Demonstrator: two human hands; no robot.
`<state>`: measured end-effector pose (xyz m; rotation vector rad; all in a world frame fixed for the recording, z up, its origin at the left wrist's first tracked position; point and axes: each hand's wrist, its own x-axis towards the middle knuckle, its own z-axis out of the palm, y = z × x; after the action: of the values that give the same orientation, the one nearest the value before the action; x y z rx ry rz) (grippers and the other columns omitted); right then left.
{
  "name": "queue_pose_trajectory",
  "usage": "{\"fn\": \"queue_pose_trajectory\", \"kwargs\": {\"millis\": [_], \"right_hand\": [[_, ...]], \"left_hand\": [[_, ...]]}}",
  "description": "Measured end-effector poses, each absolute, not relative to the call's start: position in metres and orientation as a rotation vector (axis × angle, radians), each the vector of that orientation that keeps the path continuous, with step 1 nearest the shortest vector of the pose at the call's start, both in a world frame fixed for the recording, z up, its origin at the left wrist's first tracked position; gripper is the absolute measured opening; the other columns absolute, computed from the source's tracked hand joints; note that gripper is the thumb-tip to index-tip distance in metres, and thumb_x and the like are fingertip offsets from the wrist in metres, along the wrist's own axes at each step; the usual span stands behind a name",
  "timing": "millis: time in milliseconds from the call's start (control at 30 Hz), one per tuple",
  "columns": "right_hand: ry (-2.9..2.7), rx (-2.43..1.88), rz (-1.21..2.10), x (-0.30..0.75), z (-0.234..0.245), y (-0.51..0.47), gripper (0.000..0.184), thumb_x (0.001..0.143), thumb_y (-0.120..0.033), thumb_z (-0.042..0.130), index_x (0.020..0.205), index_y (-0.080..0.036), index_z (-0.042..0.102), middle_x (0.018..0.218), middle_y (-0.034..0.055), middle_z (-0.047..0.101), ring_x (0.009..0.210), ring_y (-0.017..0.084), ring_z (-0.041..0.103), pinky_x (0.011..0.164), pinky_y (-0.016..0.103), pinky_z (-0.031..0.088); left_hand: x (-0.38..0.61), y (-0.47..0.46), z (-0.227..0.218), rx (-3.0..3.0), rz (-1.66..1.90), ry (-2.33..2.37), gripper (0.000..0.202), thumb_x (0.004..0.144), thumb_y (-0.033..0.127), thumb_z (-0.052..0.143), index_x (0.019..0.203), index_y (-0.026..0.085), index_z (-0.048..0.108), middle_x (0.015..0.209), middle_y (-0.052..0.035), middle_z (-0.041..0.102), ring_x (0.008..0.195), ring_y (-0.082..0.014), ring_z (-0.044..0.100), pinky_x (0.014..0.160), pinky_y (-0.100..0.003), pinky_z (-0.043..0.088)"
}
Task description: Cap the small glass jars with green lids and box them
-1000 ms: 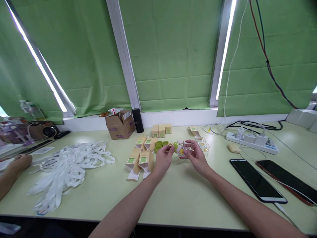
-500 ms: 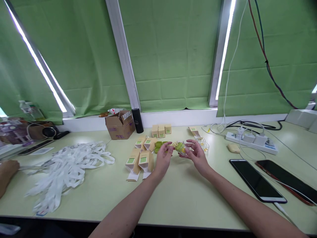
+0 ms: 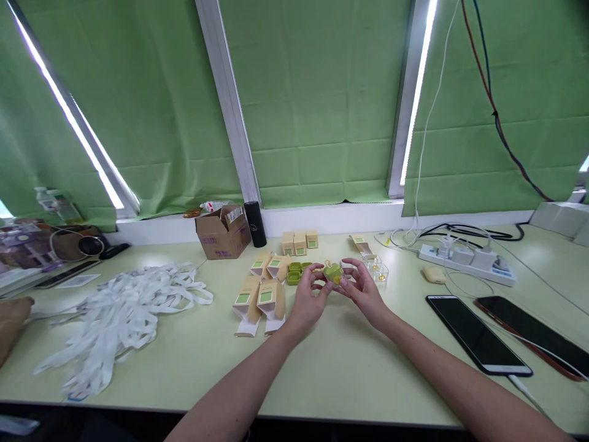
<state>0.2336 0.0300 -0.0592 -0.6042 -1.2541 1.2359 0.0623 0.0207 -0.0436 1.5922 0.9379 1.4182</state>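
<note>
Both my hands meet above the middle of the pale green table (image 3: pixel 331 368). My left hand (image 3: pixel 307 298) and my right hand (image 3: pixel 363 288) pinch a small green and clear case (image 3: pixel 333 272) between their fingertips. Just behind it lie several green lids (image 3: pixel 294 273) and small clear cases (image 3: pixel 380 270). Tan cartons with green labels (image 3: pixel 260 298) lie to the left of my left hand.
A pile of white straps (image 3: pixel 124 307) covers the left side, with another person's hand (image 3: pixel 11 322) at its edge. A cardboard box (image 3: pixel 224 232) and black cylinder (image 3: pixel 254 223) stand at the back. Two phones (image 3: pixel 478 334) and a power strip (image 3: pixel 467 261) are on the right.
My hands have drawn closer together around the small case, and my left fingers now close on it. The other person's hand at far left has pulled back toward the edge.
</note>
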Motion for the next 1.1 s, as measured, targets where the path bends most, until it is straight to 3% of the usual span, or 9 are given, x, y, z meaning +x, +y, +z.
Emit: {"fn": "queue_pose_trajectory", "kwargs": {"millis": [167, 333, 700, 1100], "right_hand": [[-1.327, -0.549, 1.258, 0.233, -0.057, 0.027, 0.057, 0.086, -0.051, 0.080, 0.134, -0.038, 0.053, 0.120, 0.0021, 0.061, 0.099, 0.019, 0.073, 0.108, 0.054, 0.057], [-1.360, -0.559, 1.245, 0.231, -0.055, 0.026, 0.054, 0.086, -0.053, 0.079, 0.133, -0.038, 0.057, 0.118, 0.0024, 0.059, 0.097, 0.020, 0.072, 0.101, 0.054, 0.061], [-1.386, -0.573, 1.201, 0.232, -0.059, 0.031, 0.051, 0.086, -0.053, 0.079, 0.132, -0.037, 0.062, 0.114, 0.0029, 0.060, 0.096, 0.021, 0.070, 0.092, 0.053, 0.065], [-1.408, -0.630, 1.219, 0.227, -0.065, 0.034, 0.067, 0.080, -0.044, 0.086, 0.141, -0.034, 0.060, 0.124, 0.0044, 0.068, 0.101, 0.022, 0.070, 0.094, 0.048, 0.063]], "left_hand": [[0.061, 0.022, -0.043, 1.529, 1.434, 0.922, 0.040, 0.093, 0.040, 0.072, 0.124, 0.021, 0.054, 0.107, -0.0097, 0.072, 0.109, -0.0243, 0.069, 0.091, -0.037, 0.052], [0.061, 0.023, -0.043, 1.518, 1.428, 0.919, 0.042, 0.091, 0.044, 0.072, 0.123, 0.021, 0.057, 0.106, -0.0097, 0.070, 0.110, -0.0250, 0.068, 0.089, -0.036, 0.054], [0.060, 0.024, -0.040, 1.540, 1.478, 0.942, 0.037, 0.087, 0.041, 0.076, 0.115, 0.021, 0.062, 0.105, -0.0089, 0.071, 0.101, -0.0222, 0.068, 0.085, -0.033, 0.054], [0.059, 0.020, -0.043, 1.697, 1.516, 1.174, 0.029, 0.086, 0.039, 0.078, 0.106, 0.022, 0.065, 0.097, -0.0048, 0.071, 0.089, -0.0200, 0.066, 0.085, -0.034, 0.052]]}}
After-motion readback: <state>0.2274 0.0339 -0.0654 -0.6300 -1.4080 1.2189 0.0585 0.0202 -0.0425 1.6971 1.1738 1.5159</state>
